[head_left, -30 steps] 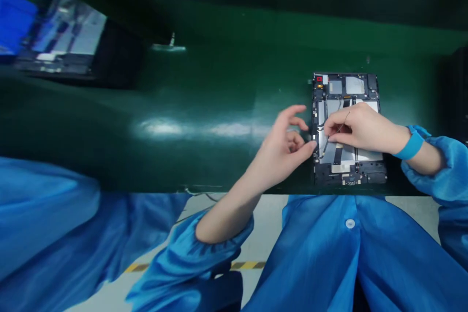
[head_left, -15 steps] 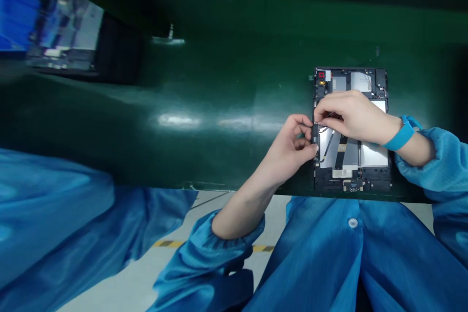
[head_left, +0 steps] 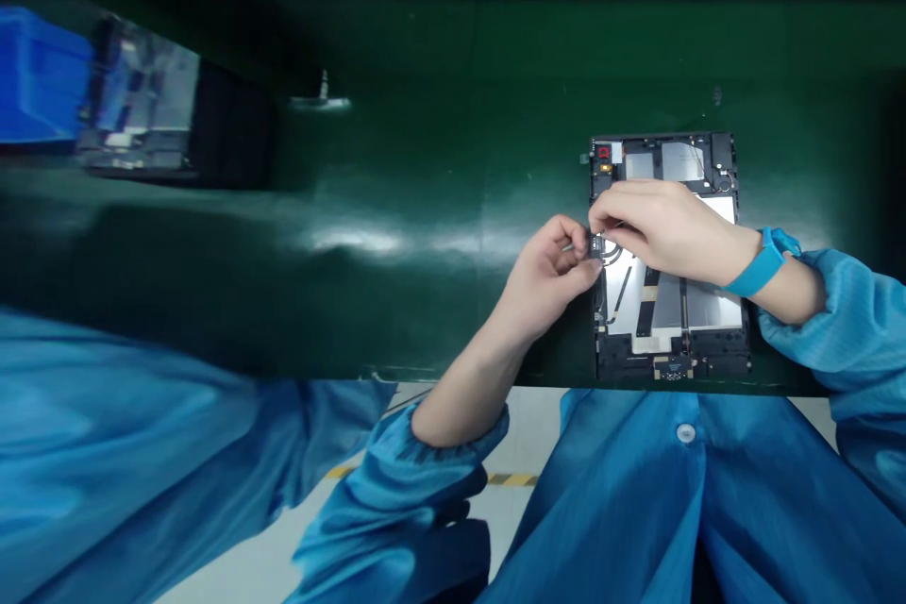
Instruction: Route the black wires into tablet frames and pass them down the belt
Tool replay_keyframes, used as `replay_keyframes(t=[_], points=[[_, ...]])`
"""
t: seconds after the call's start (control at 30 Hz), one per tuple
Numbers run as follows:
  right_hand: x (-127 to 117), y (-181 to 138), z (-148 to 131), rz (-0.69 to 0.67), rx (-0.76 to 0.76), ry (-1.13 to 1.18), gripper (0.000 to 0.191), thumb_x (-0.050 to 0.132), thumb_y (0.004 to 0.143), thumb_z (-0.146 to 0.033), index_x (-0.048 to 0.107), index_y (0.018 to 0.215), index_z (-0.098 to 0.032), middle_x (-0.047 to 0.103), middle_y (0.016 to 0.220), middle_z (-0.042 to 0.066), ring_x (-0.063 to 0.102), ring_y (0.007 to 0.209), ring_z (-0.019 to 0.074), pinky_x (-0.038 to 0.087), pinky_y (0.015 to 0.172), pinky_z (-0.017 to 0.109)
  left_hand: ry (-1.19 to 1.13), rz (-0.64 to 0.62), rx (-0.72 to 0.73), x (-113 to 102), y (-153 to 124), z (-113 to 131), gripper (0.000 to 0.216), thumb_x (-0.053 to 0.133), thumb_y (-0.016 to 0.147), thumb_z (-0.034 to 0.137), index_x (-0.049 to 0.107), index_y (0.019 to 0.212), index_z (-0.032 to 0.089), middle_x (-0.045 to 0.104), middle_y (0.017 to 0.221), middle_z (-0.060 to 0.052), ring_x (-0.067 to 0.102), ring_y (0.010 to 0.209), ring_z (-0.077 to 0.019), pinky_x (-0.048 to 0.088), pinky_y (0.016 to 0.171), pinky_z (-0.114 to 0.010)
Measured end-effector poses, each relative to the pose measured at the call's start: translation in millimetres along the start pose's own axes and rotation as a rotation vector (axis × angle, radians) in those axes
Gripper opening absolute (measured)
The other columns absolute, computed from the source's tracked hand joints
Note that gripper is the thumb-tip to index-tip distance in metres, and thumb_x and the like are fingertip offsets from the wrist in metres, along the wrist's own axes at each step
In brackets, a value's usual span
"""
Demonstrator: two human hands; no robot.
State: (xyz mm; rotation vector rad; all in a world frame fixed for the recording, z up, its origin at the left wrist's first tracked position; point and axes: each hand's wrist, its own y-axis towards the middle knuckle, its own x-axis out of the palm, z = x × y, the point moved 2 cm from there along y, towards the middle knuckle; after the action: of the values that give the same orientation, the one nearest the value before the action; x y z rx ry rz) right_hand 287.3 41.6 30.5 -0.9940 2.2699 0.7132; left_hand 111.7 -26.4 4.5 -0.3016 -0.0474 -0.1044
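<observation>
An opened tablet [head_left: 722,307] lies near the front edge of the bench, its inner parts exposed: pale battery panels, dark flat cables and a small red-marked part in the upper left corner. At its left side, the thumb and curled fingers of my left hand [head_left: 542,278] close on the frame. My right hand [head_left: 665,222] reaches across from the right, thumb and fingers pinched together by the same edge. Thin black wires [head_left: 612,255] curve out just below these fingertips. What the right fingers pinch is hidden.
Another opened device [head_left: 166,104] stands at the far left, beside a blue bin [head_left: 42,80]. A small upright metal piece [head_left: 324,92] is on the green bench [head_left: 439,170]. A blue-clad person [head_left: 106,453] is close on my left.
The view has shifted slightly, moving the tablet a little left in the picture. My left thumb has slid up along the tablet's edge, closer to the right fingertips. The wires below show more clearly.
</observation>
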Motion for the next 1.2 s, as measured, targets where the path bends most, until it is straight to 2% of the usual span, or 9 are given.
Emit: replay_keyframes(t=[0.17, 0.33, 0.6, 0.77, 0.87, 1.07, 1.2], points=[[0.4, 1.7, -0.2, 0.007, 0.017, -0.016, 0.022, 0.049, 0.099, -0.006, 0.066, 0.103, -0.019, 0.067, 0.098, 0.005, 0.059, 0.092, 0.0200, 0.042, 0.082, 0.033, 0.046, 0.039, 0.062, -1.9, -1.1, -5.4, 0.042, 0.083, 0.073, 0.029, 0.042, 0.078, 0.024, 0.042, 0.068, 0.007, 0.034, 0.057, -0.0089, 0.028, 0.054, -0.023], [-0.6, 3.6, -0.5, -0.004, 0.053, -0.056, 0.021, 0.052, 0.099, -0.006, 0.065, 0.105, -0.021, 0.068, 0.100, 0.004, 0.059, 0.094, 0.0202, 0.043, 0.084, 0.033, 0.093, 0.035, 0.074, 1.3, 0.3, -0.7, 0.038, 0.078, 0.073, 0.025, 0.040, 0.075, 0.024, 0.034, 0.063, 0.009, 0.026, 0.055, -0.0086, 0.024, 0.053, -0.024], [-3.5, 11.5, 4.3, 0.065, 0.094, -0.129, 0.023, 0.050, 0.097, -0.004, 0.064, 0.100, -0.021, 0.069, 0.100, 0.005, 0.058, 0.101, 0.0238, 0.044, 0.087, 0.035, 0.131, 0.001, -0.021, 5.0, 14.2, 17.9, 0.033, 0.069, 0.059, 0.015, 0.039, 0.068, 0.022, 0.037, 0.063, 0.008, 0.032, 0.058, -0.0081, 0.025, 0.055, -0.023], [-3.6, 13.8, 7.9, 0.081, 0.123, -0.095, 0.022, 0.051, 0.094, -0.004, 0.065, 0.099, -0.020, 0.071, 0.101, 0.007, 0.060, 0.098, 0.0249, 0.046, 0.089, 0.038, 0.165, 0.031, 0.040, -0.4, 29.2, 20.6, 0.030, 0.071, 0.059, 0.014, 0.044, 0.069, 0.022, 0.044, 0.065, 0.006, 0.039, 0.061, -0.0097, 0.031, 0.058, -0.023], [-4.4, 14.1, 8.3, 0.092, 0.136, -0.077, 0.023, 0.052, 0.092, -0.004, 0.066, 0.102, -0.018, 0.071, 0.100, 0.007, 0.061, 0.096, 0.0245, 0.045, 0.088, 0.037, 0.193, 0.039, 0.046, -2.6, 35.4, 18.5, 0.030, 0.071, 0.060, 0.013, 0.045, 0.070, 0.022, 0.044, 0.064, 0.006, 0.039, 0.060, -0.0101, 0.030, 0.056, -0.023], [-5.1, 14.4, 9.2, 0.096, 0.138, -0.035, 0.022, 0.054, 0.089, -0.004, 0.066, 0.102, -0.018, 0.071, 0.096, 0.006, 0.061, 0.092, 0.0223, 0.043, 0.085, 0.034, 0.096, -0.068, 0.036, -2.8, 39.2, 17.2, 0.030, 0.074, 0.063, 0.018, 0.046, 0.073, 0.023, 0.045, 0.064, 0.007, 0.039, 0.055, -0.0089, 0.032, 0.053, -0.023], [-6.2, 14.6, 8.7, 0.107, 0.134, -0.029, 0.022, 0.055, 0.089, -0.003, 0.066, 0.101, -0.018, 0.071, 0.095, 0.005, 0.061, 0.089, 0.0211, 0.043, 0.084, 0.032, 0.084, -0.066, 0.024, -3.2, 40.3, 18.6, 0.029, 0.074, 0.061, 0.017, 0.048, 0.073, 0.022, 0.046, 0.063, 0.007, 0.038, 0.056, -0.0087, 0.030, 0.053, -0.023]])
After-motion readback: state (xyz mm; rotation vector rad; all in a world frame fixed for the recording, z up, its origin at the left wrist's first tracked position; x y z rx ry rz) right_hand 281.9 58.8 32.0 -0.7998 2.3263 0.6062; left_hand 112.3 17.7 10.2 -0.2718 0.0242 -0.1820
